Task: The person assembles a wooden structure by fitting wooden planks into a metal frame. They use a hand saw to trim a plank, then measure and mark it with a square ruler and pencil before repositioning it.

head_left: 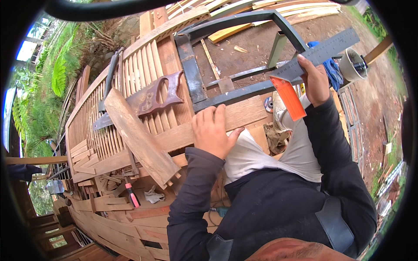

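Note:
My right hand [317, 81] is closed on a try square [288, 101], its orange stock hanging down and its steel ruled blade slanting up to the right. My left hand [212, 130] lies on a wooden board [247, 116], fingers flat and thumb spread apart. The board runs along the near edge of a slatted wooden panel [141, 65]. On the slats rests a handsaw [162, 95] with a dark brown wooden handle. A thick timber piece [139, 139] lies aslant across the saw's blade, left of my left hand.
A dark metal frame [190, 71] stands beyond my hands. Left of the saw lies a dark long-handled tool [111, 78]. A pink-and-black-handled tool [132, 195] lies at the lower left. To the right are a blue cloth [333, 75] and a white bucket [351, 68].

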`<action>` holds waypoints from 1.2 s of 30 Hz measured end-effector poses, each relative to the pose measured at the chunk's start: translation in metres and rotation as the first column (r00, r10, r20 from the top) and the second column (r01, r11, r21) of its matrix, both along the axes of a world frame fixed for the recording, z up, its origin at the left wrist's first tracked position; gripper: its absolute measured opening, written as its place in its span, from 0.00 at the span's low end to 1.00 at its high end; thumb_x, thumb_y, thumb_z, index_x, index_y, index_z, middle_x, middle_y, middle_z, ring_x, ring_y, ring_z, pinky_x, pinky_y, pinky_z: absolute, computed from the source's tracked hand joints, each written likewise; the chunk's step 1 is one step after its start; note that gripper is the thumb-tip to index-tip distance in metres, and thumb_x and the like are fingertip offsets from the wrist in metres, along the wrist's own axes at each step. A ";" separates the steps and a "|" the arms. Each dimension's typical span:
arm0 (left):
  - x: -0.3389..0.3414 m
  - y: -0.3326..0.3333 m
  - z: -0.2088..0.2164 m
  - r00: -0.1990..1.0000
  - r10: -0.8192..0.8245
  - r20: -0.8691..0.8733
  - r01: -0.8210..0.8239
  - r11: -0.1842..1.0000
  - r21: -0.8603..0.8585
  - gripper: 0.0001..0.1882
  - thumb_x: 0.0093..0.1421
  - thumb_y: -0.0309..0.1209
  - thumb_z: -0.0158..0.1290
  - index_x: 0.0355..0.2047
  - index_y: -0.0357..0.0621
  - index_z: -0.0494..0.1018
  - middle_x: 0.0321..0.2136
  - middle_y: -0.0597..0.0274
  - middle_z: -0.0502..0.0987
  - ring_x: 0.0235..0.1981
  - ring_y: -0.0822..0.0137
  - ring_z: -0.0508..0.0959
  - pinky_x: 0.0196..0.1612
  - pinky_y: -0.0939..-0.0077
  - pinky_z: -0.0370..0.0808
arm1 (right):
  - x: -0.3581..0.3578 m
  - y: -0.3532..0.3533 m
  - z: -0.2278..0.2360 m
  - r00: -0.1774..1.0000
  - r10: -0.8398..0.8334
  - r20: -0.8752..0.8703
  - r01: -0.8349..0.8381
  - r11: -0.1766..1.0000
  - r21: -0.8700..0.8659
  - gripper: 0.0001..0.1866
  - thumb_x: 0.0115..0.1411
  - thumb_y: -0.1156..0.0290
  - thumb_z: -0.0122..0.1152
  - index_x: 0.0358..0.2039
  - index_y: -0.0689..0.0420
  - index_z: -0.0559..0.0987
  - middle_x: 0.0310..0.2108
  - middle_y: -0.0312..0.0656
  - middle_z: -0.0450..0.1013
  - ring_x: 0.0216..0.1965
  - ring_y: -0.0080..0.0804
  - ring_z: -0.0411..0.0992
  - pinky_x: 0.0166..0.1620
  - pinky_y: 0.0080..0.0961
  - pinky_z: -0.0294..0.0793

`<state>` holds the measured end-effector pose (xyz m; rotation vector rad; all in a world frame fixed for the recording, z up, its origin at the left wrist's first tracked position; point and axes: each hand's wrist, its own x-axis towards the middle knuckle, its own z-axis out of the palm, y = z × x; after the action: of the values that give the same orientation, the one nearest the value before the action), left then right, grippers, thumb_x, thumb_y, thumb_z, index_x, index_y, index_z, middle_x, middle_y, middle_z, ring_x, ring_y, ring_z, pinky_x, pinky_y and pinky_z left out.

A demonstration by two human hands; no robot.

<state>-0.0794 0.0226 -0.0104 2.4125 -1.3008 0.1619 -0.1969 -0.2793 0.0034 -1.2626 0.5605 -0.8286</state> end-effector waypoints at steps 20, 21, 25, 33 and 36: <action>-0.004 0.004 -0.001 0.998 0.038 -0.048 -0.044 0.990 -0.137 0.40 0.48 0.48 0.71 0.56 0.38 0.72 0.48 0.51 0.73 0.54 0.51 0.71 0.61 0.56 0.64 | 0.030 0.051 0.071 0.761 0.580 -0.291 -0.632 0.765 -0.128 0.10 0.68 0.65 0.63 0.43 0.58 0.80 0.37 0.33 0.79 0.41 0.19 0.75 0.46 0.23 0.73; -0.003 0.005 -0.002 0.998 0.035 -0.050 -0.042 0.987 -0.153 0.40 0.48 0.47 0.71 0.56 0.38 0.72 0.48 0.51 0.73 0.54 0.51 0.71 0.61 0.56 0.64 | 0.042 0.053 0.072 0.736 0.596 -0.322 -0.659 0.740 -0.135 0.11 0.68 0.64 0.63 0.43 0.58 0.80 0.37 0.33 0.79 0.40 0.19 0.75 0.46 0.23 0.73; 0.000 0.005 -0.002 0.996 0.017 -0.083 -0.033 0.981 -0.190 0.40 0.47 0.47 0.71 0.56 0.38 0.72 0.48 0.51 0.73 0.53 0.51 0.72 0.61 0.55 0.65 | 0.090 0.057 0.065 0.608 0.710 -0.356 -0.788 0.596 -0.158 0.12 0.68 0.64 0.64 0.44 0.59 0.80 0.38 0.32 0.78 0.40 0.18 0.73 0.44 0.22 0.73; 0.006 0.005 0.009 0.981 0.013 -0.195 -0.043 0.988 -0.151 0.41 0.40 0.39 0.74 0.55 0.40 0.72 0.50 0.52 0.72 0.54 0.48 0.71 0.60 0.51 0.66 | 0.208 0.070 0.042 0.313 0.895 -0.319 -0.949 0.305 -0.076 0.17 0.68 0.65 0.64 0.50 0.64 0.80 0.40 0.35 0.80 0.42 0.19 0.74 0.49 0.25 0.75; 0.003 0.005 0.014 0.968 0.043 -0.248 -0.065 0.994 -0.084 0.43 0.40 0.41 0.74 0.57 0.41 0.72 0.50 0.53 0.72 0.55 0.51 0.71 0.62 0.50 0.65 | 0.235 0.080 0.021 0.320 0.883 -0.344 -0.936 0.351 0.030 0.18 0.68 0.62 0.64 0.48 0.65 0.80 0.38 0.34 0.80 0.40 0.19 0.74 0.48 0.24 0.75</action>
<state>-0.0767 0.0279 0.0034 2.3058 -1.0931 -0.0612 0.0382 -0.1990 0.0241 -1.6042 -0.0949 0.3465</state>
